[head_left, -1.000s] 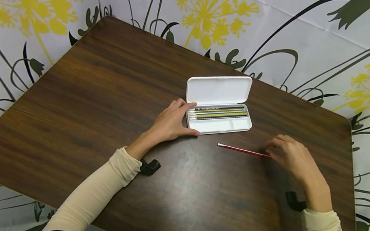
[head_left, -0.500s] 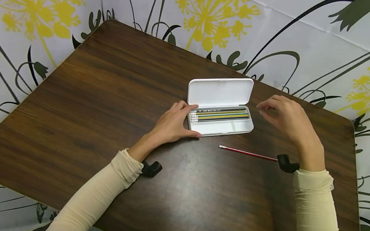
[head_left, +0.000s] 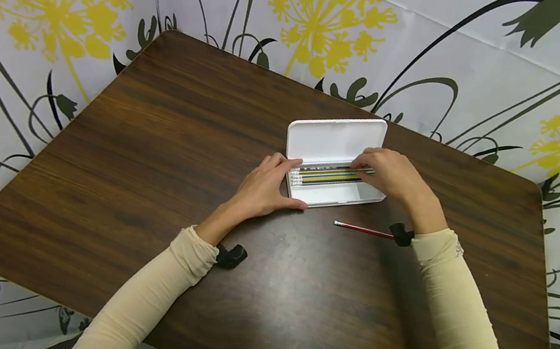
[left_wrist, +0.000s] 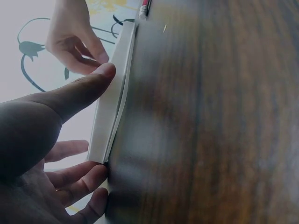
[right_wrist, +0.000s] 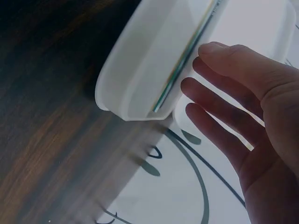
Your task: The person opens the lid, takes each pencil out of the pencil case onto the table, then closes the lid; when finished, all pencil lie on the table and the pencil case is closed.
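A white pencil case [head_left: 326, 196] lies on the table with its lid [head_left: 327, 138] raised. Several striped pencils [head_left: 324, 177], yellow, green and dark, lie side by side inside, their white eraser ends to the left. My left hand [head_left: 263, 190] grips the left end of the case, thumb on the front wall and fingers behind. My right hand [head_left: 398, 179] is over the right part of the case. Its loosely curled fingertips [right_wrist: 203, 50] are right at the pencils near the hinge side. In front of the case lies a red pencil [head_left: 360, 229], its right end hidden by the wrist camera.
The dark wood table [head_left: 146, 177] reaches well to the left of the case. Behind it hangs a white cloth [head_left: 431, 33] with yellow flowers. A black wrist camera [head_left: 401, 234] overlaps the red pencil in the head view.
My right hand has left the red pencil, risen past the case's right end and moved left over the pencils inside. The left hand stays on the case.
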`<state>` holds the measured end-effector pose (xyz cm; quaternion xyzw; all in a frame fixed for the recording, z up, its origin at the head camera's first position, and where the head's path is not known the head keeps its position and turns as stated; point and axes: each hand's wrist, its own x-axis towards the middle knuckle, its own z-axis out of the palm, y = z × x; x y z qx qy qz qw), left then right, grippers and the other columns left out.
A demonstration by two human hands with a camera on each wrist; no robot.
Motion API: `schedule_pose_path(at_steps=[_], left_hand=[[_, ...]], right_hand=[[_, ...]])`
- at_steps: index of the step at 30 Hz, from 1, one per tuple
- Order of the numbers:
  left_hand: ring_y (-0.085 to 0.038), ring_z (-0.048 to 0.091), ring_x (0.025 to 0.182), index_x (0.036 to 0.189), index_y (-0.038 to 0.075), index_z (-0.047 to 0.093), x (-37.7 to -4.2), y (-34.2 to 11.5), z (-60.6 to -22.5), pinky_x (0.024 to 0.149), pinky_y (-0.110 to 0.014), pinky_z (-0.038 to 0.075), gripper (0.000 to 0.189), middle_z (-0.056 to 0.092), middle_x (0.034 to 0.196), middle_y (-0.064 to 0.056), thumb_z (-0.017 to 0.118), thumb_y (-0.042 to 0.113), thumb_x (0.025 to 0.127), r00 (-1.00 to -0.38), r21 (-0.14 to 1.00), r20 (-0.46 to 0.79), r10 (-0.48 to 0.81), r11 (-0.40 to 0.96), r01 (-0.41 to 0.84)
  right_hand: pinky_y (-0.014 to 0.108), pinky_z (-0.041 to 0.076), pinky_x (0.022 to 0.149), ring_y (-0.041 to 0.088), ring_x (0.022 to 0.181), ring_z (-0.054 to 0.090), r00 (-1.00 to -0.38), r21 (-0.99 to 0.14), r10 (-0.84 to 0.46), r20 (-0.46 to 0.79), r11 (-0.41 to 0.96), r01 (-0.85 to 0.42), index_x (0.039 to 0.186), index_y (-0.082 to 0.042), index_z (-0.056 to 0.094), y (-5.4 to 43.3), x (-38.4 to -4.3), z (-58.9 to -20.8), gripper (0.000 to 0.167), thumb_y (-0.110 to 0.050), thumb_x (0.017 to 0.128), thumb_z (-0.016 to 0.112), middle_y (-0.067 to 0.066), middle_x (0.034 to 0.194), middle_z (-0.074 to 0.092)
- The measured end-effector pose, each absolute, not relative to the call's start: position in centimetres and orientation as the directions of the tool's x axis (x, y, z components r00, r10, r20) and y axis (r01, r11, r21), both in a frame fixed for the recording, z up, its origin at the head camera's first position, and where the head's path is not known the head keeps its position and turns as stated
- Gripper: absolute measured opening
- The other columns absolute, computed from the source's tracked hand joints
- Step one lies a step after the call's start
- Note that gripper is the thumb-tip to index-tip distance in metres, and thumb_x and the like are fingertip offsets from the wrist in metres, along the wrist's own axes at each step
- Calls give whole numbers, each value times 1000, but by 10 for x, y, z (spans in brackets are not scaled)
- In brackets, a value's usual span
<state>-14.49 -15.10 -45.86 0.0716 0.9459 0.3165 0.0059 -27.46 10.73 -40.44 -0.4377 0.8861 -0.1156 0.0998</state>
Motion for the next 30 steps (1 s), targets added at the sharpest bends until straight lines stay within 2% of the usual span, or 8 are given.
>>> schedule_pose_path(at_steps=[13,18,25,30], left_hand=[[-20,44,99,148,15,45,-145,-151,-459,77,-36,43,96,47,115,-4,82,57,70,-990,602,35,134,788,128],[-20,44,99,148,15,45,-144,-151,-460,78,-36,43,96,47,115,-4,82,57,70,-990,602,33,135,789,127],[-20,44,99,147,15,45,-144,-150,-460,78,-36,43,95,47,114,-4,83,57,70,-990,604,37,136,786,130],[-20,44,99,147,15,46,-144,-151,-460,77,-37,43,95,47,114,-4,83,57,70,-990,601,37,138,788,132]], right_hand=[[41,49,78,20,85,62,-584,-232,-806,-96,589,-774,101,-10,76,102,-276,-411,16,-7,86,76,2,99,66],[41,49,77,20,85,60,-586,-245,-805,-94,589,-770,99,-11,77,101,-276,-411,15,-8,85,77,2,98,63],[42,48,82,20,91,63,-603,-305,-795,-69,592,-746,102,-9,76,104,-275,-413,18,-5,85,76,2,101,70],[41,49,78,19,86,62,-586,-289,-809,-40,571,-769,105,-11,78,105,-274,-415,21,-6,85,77,1,98,69]])
